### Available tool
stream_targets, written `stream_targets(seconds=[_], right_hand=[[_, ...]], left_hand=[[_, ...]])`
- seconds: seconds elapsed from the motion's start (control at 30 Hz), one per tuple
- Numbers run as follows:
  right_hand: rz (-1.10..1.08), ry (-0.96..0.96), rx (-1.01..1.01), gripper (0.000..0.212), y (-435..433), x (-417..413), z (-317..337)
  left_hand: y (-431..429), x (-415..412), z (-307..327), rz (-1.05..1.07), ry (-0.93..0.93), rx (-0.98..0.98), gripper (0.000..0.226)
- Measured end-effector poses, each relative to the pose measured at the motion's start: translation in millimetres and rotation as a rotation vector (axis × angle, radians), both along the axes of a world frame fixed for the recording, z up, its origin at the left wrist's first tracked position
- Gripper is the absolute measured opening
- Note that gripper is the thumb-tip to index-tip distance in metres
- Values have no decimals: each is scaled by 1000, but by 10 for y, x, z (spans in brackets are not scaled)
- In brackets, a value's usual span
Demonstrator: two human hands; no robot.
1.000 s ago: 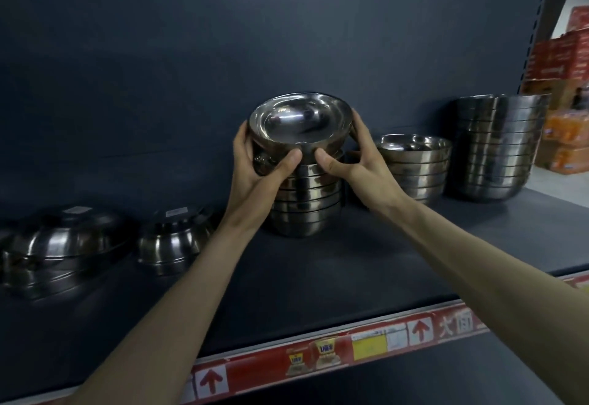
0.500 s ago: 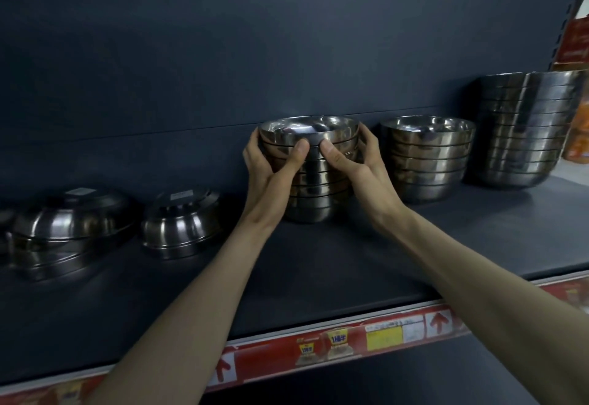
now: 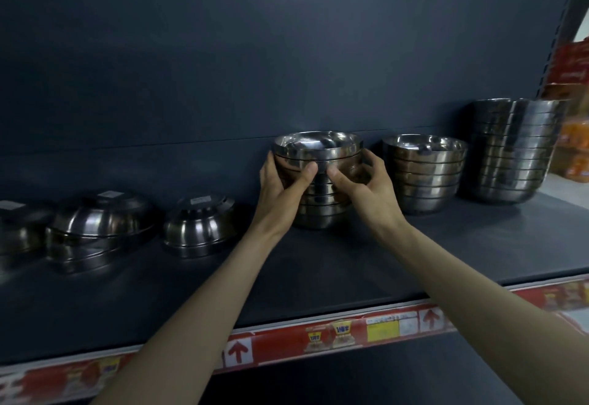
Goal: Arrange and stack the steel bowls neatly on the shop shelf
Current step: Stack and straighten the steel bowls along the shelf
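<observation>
Middle stack (image 3: 318, 149): steel bowls nested upright on the dark shelf (image 3: 318, 277), far back by the wall (image 3: 223, 70).
Left hand (image 3: 280, 191): fingers curled round the stack's left side, thumb on its front.
Right hand (image 3: 366, 194): clasps the stack's right side, thumb in front.
Right of it: lower stack (image 3: 424, 178), then taller stack (image 3: 516, 156).
Left of it: upturned bowls (image 3: 199, 226).

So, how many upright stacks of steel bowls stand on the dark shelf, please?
3: the held stack, the middle stack right of it, the tallest stack far right.

Red up-arrows (image 3: 237, 351) mark the strip (image 3: 280, 345) along the shelf (image 3: 350, 271) front edge; the yellow label (image 3: 382, 330) there is too blurred to read.
</observation>
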State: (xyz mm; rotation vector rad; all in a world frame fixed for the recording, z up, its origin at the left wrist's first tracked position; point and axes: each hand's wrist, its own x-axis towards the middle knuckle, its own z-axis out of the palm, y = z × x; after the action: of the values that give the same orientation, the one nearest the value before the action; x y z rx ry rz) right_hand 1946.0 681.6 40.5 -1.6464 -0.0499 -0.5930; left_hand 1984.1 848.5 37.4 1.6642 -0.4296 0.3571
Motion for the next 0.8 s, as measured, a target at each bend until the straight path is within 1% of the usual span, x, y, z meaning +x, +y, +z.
stream_targets(seconds=[0.03, 0.1, 0.13, 0.2, 0.3, 0.4, 0.47, 0.53, 0.67, 0.8], right_hand=[[-49, -1, -34, 97, 16, -65, -15], [-135, -50, -97, 76, 60, -224, -53], [-162, -91, -120, 65, 90, -301, -78], [-156, -154, -169, 47, 183, -439, -130], [-63, -178, -279, 33, 367, -554, -198], [48, -136, -426, 30, 592, -581, -211], [92, -111, -500, 30, 741, -554, -202], [136, -85, -531, 32, 895, -508, -175], [180, 8, -619, 43, 1202, -362, -145], [193, 152, -640, 57, 1430, -189, -164]], left_hand=[[46, -42, -16, 6, 6, 10, 86], [170, -156, -37, 54, 27, 20, 90], [252, -212, -42, 91, 31, 29, 87], [454, -307, -51, 182, -5, 64, 70], [828, -391, -104, 328, -75, 80, 55], [1227, -437, -170, 468, -91, 53, 50], [1437, -468, -214, 508, -82, 26, 50], [1558, -492, -251, 535, -61, 25, 52], [1606, -443, -301, 569, 50, 38, 60], [1606, -445, -281, 576, 149, 51, 67]])
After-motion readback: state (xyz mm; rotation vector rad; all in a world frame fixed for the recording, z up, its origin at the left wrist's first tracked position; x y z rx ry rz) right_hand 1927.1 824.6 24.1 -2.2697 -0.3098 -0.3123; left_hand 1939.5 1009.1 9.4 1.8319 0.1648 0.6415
